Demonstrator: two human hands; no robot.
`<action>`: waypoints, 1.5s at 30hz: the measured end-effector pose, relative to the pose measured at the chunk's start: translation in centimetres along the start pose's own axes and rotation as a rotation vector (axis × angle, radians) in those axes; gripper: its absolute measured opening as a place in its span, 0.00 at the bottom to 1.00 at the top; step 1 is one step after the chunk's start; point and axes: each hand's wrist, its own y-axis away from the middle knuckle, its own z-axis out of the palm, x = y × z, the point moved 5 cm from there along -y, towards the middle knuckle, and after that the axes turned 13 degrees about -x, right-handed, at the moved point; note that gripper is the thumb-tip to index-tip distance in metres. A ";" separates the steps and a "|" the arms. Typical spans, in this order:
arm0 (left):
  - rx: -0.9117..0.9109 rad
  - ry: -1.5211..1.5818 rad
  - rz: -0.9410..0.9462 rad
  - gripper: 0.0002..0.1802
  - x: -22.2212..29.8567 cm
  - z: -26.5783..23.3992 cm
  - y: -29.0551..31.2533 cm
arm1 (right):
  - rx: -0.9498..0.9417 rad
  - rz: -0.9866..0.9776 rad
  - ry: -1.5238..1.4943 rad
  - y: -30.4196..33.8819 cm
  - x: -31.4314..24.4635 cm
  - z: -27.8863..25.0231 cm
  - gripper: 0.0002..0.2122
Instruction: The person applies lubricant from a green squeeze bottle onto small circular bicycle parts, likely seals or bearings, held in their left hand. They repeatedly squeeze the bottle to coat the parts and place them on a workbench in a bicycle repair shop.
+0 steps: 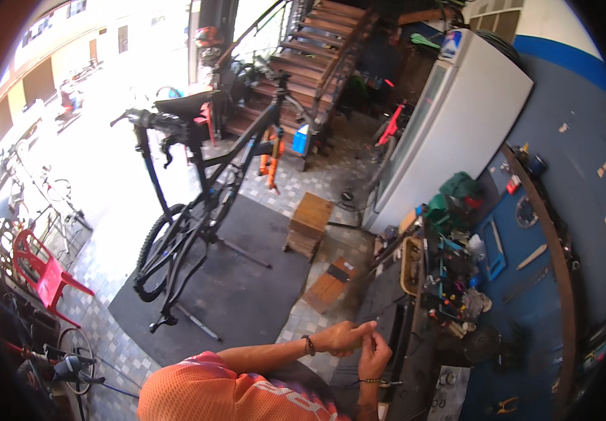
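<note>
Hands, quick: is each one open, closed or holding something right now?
Left hand: fingers curled; can't tell whether it grips anything.
Right hand: fingers bent, close to the left hand's; grip can't be told either.

Bare mat (261,302) gives room ahead-left of the fingers (368,328); heaped tools (452,284) crowd the right.

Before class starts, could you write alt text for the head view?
A person's left hand and right hand meet beside cluttered tools. Beyond, a black bicycle stands over a dark mat, with a red chair to its left and wooden stairs behind.
</note>
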 end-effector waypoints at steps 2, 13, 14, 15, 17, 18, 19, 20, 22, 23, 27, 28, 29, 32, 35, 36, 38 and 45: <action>0.065 0.004 0.047 0.41 -0.3 -2.3 3.5 | 0.028 -0.055 -0.017 -0.2 -1.9 3.6 0.14; 0.089 0.073 0.127 0.35 -4.4 -7.0 15.0 | -0.100 0.114 -0.363 3.3 -6.7 13.4 0.12; 0.072 0.037 0.136 0.34 -4.5 -7.4 15.3 | -0.075 0.031 -0.267 3.4 -8.3 13.3 0.12; 0.047 0.002 0.148 0.33 -4.7 -7.7 15.7 | -0.049 -0.040 -0.157 2.9 -10.2 13.2 0.12; 0.073 -0.025 0.217 0.29 -4.6 -7.7 16.3 | -0.041 -0.060 -0.145 3.1 -10.4 13.2 0.11; 0.045 -0.016 0.232 0.28 -4.2 -7.3 16.6 | -0.035 -0.017 -0.226 3.5 -10.2 13.2 0.11; 0.021 -0.009 0.243 0.27 -3.8 -6.9 16.6 | -0.024 0.011 -0.316 3.9 -9.7 13.3 0.11; -0.024 0.000 0.248 0.25 -3.4 -6.3 16.2 | 0.024 0.002 -0.283 4.2 -9.5 12.7 0.11; -0.050 0.045 0.256 0.21 -3.4 -5.2 15.6 | 0.106 0.031 -0.253 6.1 -8.5 12.4 0.11; -0.108 0.034 0.222 0.21 -3.7 -4.3 14.6 | 0.159 0.072 -0.233 6.9 -8.0 11.8 0.11; -0.147 -0.051 0.128 0.19 -3.8 -1.8 11.4 | 0.352 0.149 -0.267 9.3 -6.0 10.0 0.11; -0.150 -0.072 0.111 0.19 -4.0 -1.1 10.5 | 0.392 0.144 -0.294 9.8 -5.2 9.4 0.11; -0.147 -0.092 0.103 0.19 -3.8 -0.5 9.6 | 0.400 0.179 -0.354 10.1 -4.5 8.7 0.11; -0.228 -0.127 0.054 0.18 -2.8 2.1 7.0 | 0.416 0.243 -0.551 10.9 -2.0 6.3 0.11; -0.352 -0.201 0.033 0.20 -1.6 5.0 3.9 | 0.413 0.254 -0.783 12.0 0.6 3.5 0.12; -0.375 -0.219 0.032 0.19 -0.9 6.2 2.8 | 0.394 0.191 -0.892 12.3 1.3 2.3 0.13; -0.465 -0.193 0.047 0.19 -0.1 8.8 0.1 | 0.376 0.147 -1.064 12.1 2.6 0.2 0.16; -0.550 -0.213 0.035 0.19 1.7 15.3 -8.6 | 0.335 0.174 -1.094 11.3 7.3 -7.8 0.25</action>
